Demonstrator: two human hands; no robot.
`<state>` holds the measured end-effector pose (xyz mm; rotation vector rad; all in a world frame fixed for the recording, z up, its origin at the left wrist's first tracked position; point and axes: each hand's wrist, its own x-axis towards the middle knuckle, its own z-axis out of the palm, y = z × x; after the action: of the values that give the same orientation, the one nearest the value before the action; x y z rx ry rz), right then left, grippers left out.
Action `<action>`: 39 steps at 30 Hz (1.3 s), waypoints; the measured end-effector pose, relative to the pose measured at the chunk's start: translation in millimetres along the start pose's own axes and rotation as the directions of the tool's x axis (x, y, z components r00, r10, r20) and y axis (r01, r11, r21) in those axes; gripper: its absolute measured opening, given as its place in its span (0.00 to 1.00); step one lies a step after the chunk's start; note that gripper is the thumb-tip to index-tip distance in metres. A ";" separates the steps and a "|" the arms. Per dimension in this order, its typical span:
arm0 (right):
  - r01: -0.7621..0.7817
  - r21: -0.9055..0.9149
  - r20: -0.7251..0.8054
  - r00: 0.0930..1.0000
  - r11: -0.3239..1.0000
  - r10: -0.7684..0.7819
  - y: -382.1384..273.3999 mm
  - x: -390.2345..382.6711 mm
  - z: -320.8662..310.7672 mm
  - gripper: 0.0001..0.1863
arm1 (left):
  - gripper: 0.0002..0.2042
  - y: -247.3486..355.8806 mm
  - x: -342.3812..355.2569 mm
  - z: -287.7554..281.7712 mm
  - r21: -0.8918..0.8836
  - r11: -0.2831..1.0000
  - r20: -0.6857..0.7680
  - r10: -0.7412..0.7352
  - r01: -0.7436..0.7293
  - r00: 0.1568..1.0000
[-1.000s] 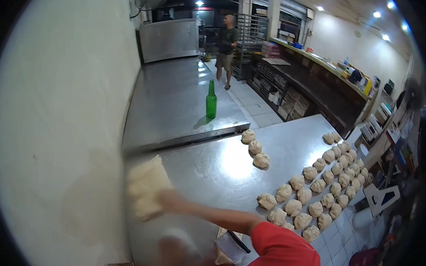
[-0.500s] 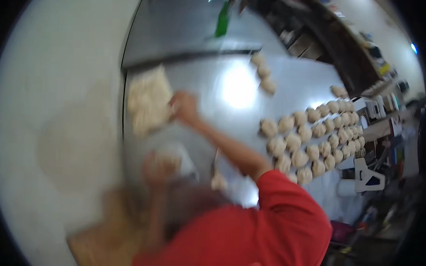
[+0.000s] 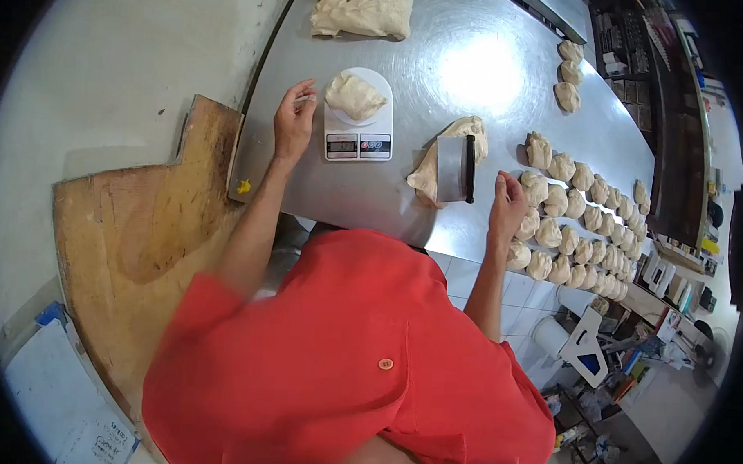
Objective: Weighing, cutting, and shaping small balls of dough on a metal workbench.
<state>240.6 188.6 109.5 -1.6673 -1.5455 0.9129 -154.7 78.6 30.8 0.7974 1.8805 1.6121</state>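
Note:
My left hand (image 3: 295, 119) is just left of a white kitchen scale (image 3: 358, 146), its fingers loosely bent and apart, holding nothing visible. A lump of dough (image 3: 353, 95) rests on the scale's pan. My right hand (image 3: 507, 206), fingers slightly curled and empty, hangs right of a metal dough scraper (image 3: 454, 169) with a dark handle. That scraper lies on a torn piece of dough (image 3: 472, 127). A large slab of dough (image 3: 361, 11) lies at the far side of the steel table (image 3: 266, 196).
Several rows of dough balls (image 3: 561, 166) cover the table's right part, with a short line of balls (image 3: 570, 72) farther back. A wooden board (image 3: 135, 215) stands along the wall at left. Below the right edge are a white bucket (image 3: 554, 336) and crowded shelves (image 3: 664, 291).
The view has swung down toward my body and the near table. My right hand has left the large dough slab and is beside the scraper; my left hand is now clear beside the scale.

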 end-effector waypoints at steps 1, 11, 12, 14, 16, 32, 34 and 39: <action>0.025 -0.020 0.004 1.000 0.999 -0.025 -9.9 -2.1 5.9 0.14 | 0.18 -1.7 0.4 1.4 0.000 1.000 0.002 0.007 -0.007 1.000; 0.456 -0.104 0.445 0.816 0.884 -0.368 -58.5 28.9 121.8 0.14 | 0.19 17.5 15.0 11.5 0.169 0.962 0.003 0.218 -0.216 0.976; 0.453 -0.117 0.440 0.821 0.884 -0.363 -68.2 41.3 129.0 0.14 | 0.19 17.0 16.9 8.0 0.167 0.964 -0.010 0.213 -0.209 0.977; 0.487 -0.391 0.635 0.757 0.781 -0.155 -82.2 60.2 130.8 0.13 | 0.19 16.5 13.8 7.3 0.163 0.969 -0.027 0.195 -0.188 0.980; 0.627 -0.385 0.734 0.653 0.677 -0.187 -70.0 54.9 121.5 0.12 | 0.17 27.1 3.1 6.7 0.161 0.967 -0.029 0.205 -0.198 0.978; 0.292 -0.086 0.935 0.353 0.953 -0.024 -73.0 3.9 85.0 0.06 | 0.14 6.2 -111.2 45.4 0.053 0.990 0.477 -0.143 0.134 0.867; -0.365 -0.069 0.910 0.358 0.929 0.208 -93.7 7.1 77.8 0.10 | 0.15 7.1 -108.4 40.0 0.024 0.975 0.474 -0.207 0.222 0.856; 0.616 0.086 0.678 0.540 0.783 -0.499 -105.9 -5.7 123.7 0.08 | 0.15 9.2 -111.0 53.3 -0.060 0.992 0.521 -0.065 0.113 0.851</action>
<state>79.7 192.1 134.9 -0.7845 -2.5177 1.0924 -39.4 34.6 34.2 0.9751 1.4250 1.2493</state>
